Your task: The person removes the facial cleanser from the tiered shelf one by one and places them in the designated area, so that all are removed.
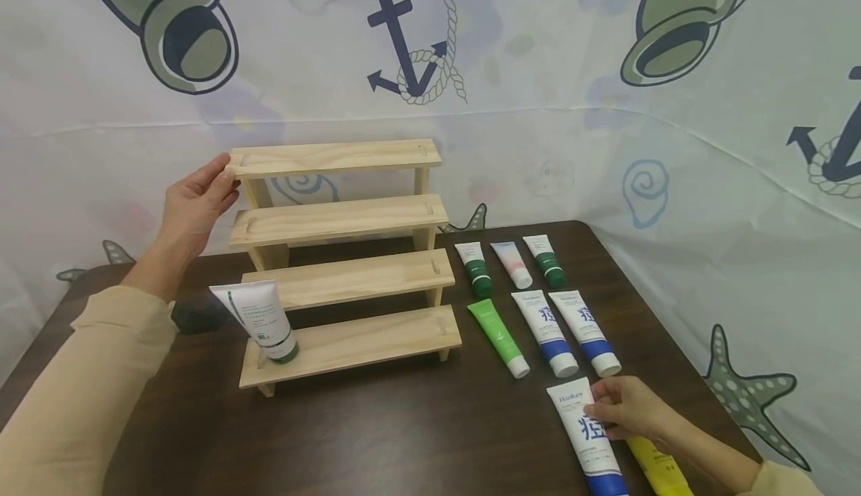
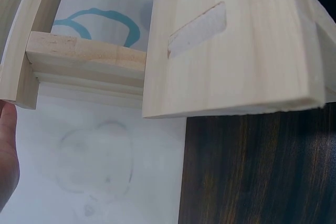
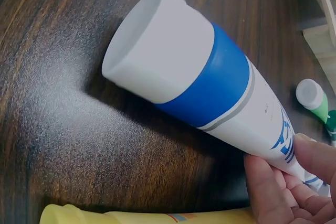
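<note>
My left hand [image 1: 197,201] pinches the left end of the top board of a four-step wooden rack [image 1: 350,216]. In the left wrist view only part of that hand [image 2: 7,156] shows, at the left edge by the wood. With thumb and fingers my right hand [image 1: 628,410] grips a white and blue tube [image 1: 584,425] printed with a large blue character. The right wrist view shows this tube [image 3: 205,77] held above the table, its white cap pointing away from the hand. A white tube with a green cap [image 1: 258,317] stands on the left of the rack's lowest step.
Right of the rack lie two green-and-white tubes [image 1: 475,268], a pink-and-white tube [image 1: 513,264], a bright green tube [image 1: 499,338] and two more white-and-blue tubes [image 1: 546,332]. A yellow tube [image 1: 659,467] lies beside my right hand. Behind the dark table [image 1: 377,436] hangs a printed cloth [image 1: 538,107].
</note>
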Action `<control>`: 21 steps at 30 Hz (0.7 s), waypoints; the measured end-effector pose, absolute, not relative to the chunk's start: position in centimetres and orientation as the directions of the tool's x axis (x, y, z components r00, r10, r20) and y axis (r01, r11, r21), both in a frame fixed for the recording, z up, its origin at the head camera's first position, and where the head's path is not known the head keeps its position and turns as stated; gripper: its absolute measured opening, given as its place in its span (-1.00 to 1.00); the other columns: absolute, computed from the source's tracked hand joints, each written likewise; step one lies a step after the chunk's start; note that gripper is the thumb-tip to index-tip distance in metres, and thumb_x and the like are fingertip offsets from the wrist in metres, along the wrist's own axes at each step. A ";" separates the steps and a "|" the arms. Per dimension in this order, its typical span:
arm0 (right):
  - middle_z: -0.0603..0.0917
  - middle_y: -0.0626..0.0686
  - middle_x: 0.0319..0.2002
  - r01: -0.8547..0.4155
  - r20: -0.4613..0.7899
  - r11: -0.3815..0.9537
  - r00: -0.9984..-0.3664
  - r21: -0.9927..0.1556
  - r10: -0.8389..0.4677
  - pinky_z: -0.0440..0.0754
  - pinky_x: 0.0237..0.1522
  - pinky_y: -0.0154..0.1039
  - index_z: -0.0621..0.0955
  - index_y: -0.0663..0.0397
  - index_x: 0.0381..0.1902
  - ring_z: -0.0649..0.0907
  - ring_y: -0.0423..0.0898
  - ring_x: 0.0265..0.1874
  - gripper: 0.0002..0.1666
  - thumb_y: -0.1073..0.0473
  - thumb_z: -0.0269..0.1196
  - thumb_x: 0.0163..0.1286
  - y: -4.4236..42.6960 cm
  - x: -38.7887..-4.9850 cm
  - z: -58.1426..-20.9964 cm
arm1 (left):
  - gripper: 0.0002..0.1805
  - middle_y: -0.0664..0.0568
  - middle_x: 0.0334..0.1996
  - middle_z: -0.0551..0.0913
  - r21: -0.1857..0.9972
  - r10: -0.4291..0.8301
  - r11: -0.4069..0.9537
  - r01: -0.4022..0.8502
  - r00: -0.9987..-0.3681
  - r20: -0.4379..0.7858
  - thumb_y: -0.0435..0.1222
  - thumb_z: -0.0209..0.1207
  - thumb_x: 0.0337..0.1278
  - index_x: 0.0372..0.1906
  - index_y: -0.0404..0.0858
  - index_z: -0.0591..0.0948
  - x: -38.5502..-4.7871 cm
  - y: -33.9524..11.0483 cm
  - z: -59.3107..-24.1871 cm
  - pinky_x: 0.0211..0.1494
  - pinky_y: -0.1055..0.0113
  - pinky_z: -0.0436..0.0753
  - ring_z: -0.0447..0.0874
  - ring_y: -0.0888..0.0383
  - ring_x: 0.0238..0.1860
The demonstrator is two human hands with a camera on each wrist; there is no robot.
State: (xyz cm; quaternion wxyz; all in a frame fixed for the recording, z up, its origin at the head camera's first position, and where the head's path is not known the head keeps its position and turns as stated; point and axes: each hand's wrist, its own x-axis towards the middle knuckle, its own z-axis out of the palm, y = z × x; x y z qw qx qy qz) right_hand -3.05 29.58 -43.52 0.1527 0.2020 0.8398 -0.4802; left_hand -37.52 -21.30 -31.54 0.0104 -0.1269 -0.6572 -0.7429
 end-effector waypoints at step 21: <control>0.66 0.05 -0.47 0.342 -0.330 0.673 -0.932 -0.656 0.152 0.74 -0.56 -0.25 0.56 0.50 -0.14 0.65 -0.11 -0.55 -0.54 0.25 0.40 0.08 30.1 -3.0 -42.9 | -0.27 -0.01 0.41 0.23 0.979 0.145 -0.100 0.180 -0.970 0.193 -0.11 0.18 0.13 0.41 -0.14 0.24 -37.3 -21.2 -31.5 0.30 0.43 0.32 0.32 0.20 0.34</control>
